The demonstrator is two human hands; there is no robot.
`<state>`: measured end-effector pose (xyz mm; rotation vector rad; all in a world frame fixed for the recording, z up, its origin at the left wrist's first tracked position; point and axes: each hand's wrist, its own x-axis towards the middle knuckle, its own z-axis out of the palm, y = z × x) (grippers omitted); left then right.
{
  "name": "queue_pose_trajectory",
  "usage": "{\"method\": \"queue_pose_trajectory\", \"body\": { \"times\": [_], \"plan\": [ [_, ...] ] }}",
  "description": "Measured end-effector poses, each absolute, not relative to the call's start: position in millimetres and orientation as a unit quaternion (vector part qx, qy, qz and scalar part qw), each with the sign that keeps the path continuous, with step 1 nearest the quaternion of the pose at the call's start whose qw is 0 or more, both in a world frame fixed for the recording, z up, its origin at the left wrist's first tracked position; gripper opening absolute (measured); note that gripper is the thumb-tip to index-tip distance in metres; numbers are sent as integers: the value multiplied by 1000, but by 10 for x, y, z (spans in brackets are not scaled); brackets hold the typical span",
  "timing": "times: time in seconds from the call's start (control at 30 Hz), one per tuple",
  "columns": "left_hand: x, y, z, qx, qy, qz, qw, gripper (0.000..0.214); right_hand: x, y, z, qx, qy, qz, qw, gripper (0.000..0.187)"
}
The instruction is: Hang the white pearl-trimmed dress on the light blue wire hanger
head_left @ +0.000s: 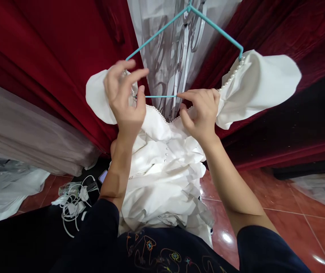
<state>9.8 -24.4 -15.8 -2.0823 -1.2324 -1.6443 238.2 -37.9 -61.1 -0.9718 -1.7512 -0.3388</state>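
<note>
1. While the white dress (162,189) hangs from a pale blue hanger (189,8), filling the centre of the frame from its beaded neckline (156,110) down to the lower edge, both bare hands work near its top.
2. The left hand (126,100), left of upper centre and slightly blurred, has its fingers apart, in front of the puffed sleeve (98,96) on that side; whether it touches the fabric I cannot tell.
3. The right hand (200,112), right of upper centre, has its forefinger tip at the hanger's lower bar (160,96) and its thumb apart below; whether any fingers grip dress or bar I cannot tell.
4. Beyond the right hand, the other puffed sleeve (267,83) spreads toward the upper right.
5. Red curtains (65,49) fill the upper left; white cables (73,206) lie tangled at lower left; reddish tiles (278,197) show at lower right.
</note>
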Motion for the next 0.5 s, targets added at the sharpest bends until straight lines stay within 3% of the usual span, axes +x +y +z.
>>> {"method": "queue_pose_trajectory", "body": {
  "times": [0.1, 0.23, 0.33, 0.5],
  "plan": [
    [-160, -22, -112, -698, -458, -542, 92, 43, 2347, -359, -653, -411, -735, -123, 525, 31],
    [-410, 200, -71, -696, -466, -544, 35, 24, 2408, -325, -691, -410, -738, -120, 522, 31],
    [-573, 296, -65, -671, -448, -586, 71, 21, 2453, -319, -677, -404, -742, -108, 524, 32],
    [-822, 431, -150, -618, -522, -580, 96, 46, 2451, -332, -628, -410, -738, -97, 527, 33]
  ]
}}
